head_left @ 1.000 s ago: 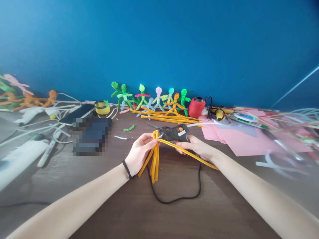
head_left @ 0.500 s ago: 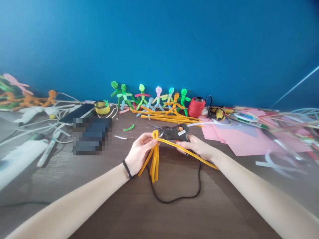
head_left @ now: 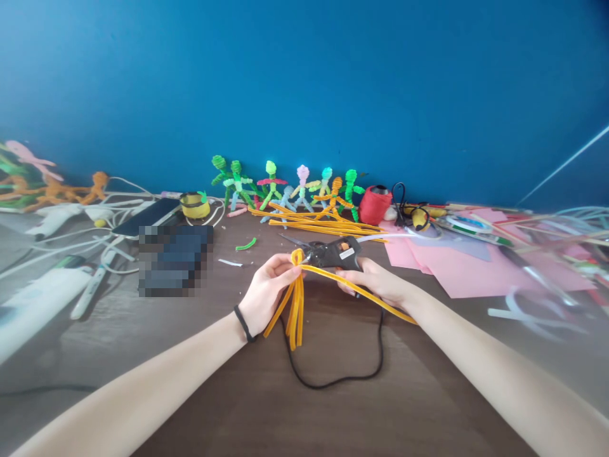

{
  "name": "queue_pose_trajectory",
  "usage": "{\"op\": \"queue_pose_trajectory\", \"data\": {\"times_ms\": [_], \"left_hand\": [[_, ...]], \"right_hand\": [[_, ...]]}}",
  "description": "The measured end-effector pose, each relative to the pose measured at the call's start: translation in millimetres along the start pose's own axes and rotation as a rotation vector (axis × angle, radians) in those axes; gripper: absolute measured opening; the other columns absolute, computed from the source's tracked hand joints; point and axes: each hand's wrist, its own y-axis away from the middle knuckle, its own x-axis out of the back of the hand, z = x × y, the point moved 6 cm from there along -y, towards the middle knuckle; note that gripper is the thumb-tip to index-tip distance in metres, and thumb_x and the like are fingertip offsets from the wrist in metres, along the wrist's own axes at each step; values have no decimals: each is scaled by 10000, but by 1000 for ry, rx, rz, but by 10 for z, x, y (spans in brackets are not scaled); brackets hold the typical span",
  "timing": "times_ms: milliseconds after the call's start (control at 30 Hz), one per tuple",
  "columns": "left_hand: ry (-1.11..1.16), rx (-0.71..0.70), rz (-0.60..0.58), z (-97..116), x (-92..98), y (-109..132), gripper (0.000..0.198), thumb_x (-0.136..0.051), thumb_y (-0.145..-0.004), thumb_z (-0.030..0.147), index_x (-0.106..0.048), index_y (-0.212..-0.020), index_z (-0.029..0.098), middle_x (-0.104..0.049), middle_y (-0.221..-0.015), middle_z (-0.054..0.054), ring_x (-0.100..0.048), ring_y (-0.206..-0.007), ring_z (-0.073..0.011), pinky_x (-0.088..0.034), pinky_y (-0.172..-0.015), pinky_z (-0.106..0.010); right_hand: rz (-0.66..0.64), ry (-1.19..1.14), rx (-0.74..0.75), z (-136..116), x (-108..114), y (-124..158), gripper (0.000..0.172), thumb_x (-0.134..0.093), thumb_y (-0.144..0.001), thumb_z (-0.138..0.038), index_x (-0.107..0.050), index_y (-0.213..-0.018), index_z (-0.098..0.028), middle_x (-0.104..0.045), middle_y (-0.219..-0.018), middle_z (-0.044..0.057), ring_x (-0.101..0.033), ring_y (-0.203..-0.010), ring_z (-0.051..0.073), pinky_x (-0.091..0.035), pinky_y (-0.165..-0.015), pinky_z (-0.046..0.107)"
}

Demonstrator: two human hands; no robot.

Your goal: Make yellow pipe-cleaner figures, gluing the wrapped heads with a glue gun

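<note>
My left hand [head_left: 269, 289] pinches a bundle of orange-yellow pipe cleaners [head_left: 297, 311] just under its looped top. Several strands hang down below the fingers, and one long strand [head_left: 356, 290] stretches right, across to my right forearm. My right hand [head_left: 373, 279] is wrapped round the handle of a black hot glue gun [head_left: 346, 254]. The gun's nozzle points left and meets the looped top, though exact contact is hard to make out. A whitish glue stick [head_left: 380, 237] sticks out of its back. The black cord [head_left: 333, 384] curves over the table beneath both hands.
Small pipe-cleaner figures [head_left: 271, 184] stand along the blue wall, behind loose orange pipe cleaners [head_left: 323, 223]. A red thread spool [head_left: 374, 204] and pink paper [head_left: 476, 270] lie to the right. Leftward are a pixelated dark object [head_left: 177, 261], a phone [head_left: 147, 218] and white cables.
</note>
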Motion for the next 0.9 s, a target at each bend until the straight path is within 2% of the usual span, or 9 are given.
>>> {"op": "queue_pose_trajectory", "data": {"times_ms": [533, 700, 900], "left_hand": [[-5, -3, -9, -2, 2, 4, 173, -693, -651, 175, -584, -786, 175, -668, -726, 21, -618, -684, -95, -434, -668, -194], [-5, -3, -3, 0, -4, -2, 176, -695, -647, 174, -587, -786, 174, -666, -727, 19, -621, -693, -99, -435, -680, -197], [-6, -11, 3, 5, -2, 3, 182, -700, -638, 174, -586, -780, 172, -665, -718, 21, -627, -693, -107, -439, -707, -213]], "right_hand": [[-42, 22, 32, -6, -17, -5, 243, -546, -764, -355, -442, -667, -157, -475, -543, -27, -431, -527, 97, -337, -554, 246], [-38, 29, 35, 10, -9, -7, 226, -537, -768, -353, -436, -707, -160, -468, -543, -31, -421, -521, 96, -333, -541, 245], [-46, 90, 49, -41, -20, -3, 271, -517, -774, -386, -428, -646, -164, -462, -542, -21, -409, -522, 96, -336, -541, 249]]}}
